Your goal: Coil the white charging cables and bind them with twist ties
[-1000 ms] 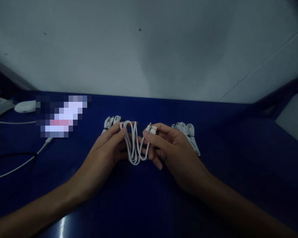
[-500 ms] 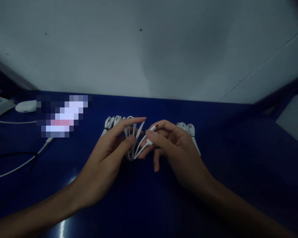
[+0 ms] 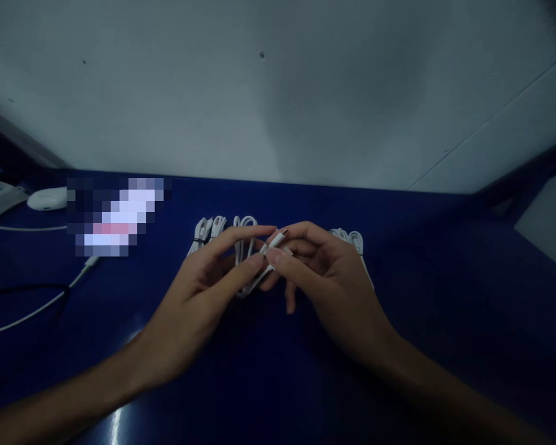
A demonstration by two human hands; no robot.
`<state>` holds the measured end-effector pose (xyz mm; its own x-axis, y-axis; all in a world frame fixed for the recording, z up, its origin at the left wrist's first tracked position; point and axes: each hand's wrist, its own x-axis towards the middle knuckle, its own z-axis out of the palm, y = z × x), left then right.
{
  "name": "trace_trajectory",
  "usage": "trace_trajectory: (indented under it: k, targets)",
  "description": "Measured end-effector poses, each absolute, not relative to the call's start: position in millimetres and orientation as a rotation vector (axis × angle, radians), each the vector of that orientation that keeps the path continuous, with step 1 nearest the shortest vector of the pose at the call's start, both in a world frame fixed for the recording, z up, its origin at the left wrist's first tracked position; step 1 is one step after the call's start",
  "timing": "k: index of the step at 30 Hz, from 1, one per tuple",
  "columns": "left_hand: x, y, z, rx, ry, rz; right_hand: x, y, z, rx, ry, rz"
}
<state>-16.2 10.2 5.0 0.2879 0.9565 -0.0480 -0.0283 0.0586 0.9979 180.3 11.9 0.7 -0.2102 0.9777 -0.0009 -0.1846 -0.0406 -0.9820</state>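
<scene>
A white charging cable [image 3: 245, 288], looped into a loose coil, is held between my two hands above the blue table. My left hand [image 3: 208, 278] grips the coil from the left, its thumb and index finger reaching toward the connectors. My right hand [image 3: 324, 266] pinches the cable's ends between thumb and fingers. One white plug [image 3: 277, 239] with a metal tip sticks up past the right thumb. The fingertips of both hands nearly meet there. Part of the coil is hidden behind my left fingers.
Tied white cable bundles [image 3: 202, 232] lie behind my left hand, and more bundles [image 3: 356, 241] behind my right. A blurred-out bright object [image 3: 125, 216] with a plugged-in white cable [image 3: 50, 309] lies left, near a white rounded device [image 3: 47, 199]. A grey wall [image 3: 204, 93] stands behind.
My hands have come closer together. The left thumb and index finger have moved right to the connectors, and the plug has shifted slightly left.
</scene>
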Motion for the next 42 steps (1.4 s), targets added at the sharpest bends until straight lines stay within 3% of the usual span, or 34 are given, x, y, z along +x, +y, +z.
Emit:
trace_trajectory:
  k: [23, 42]
  targets:
    - [-13.6, 12.4, 1.5, 1.112, 0.996, 1.094, 187.3, 12.8, 9.6, -1.024, -1.450, 1.399]
    - [-21.3, 14.7, -4.7, 0.863, 0.895, 0.991, 194.6, 20.5, 9.3, -1.018, -1.383, 1.569]
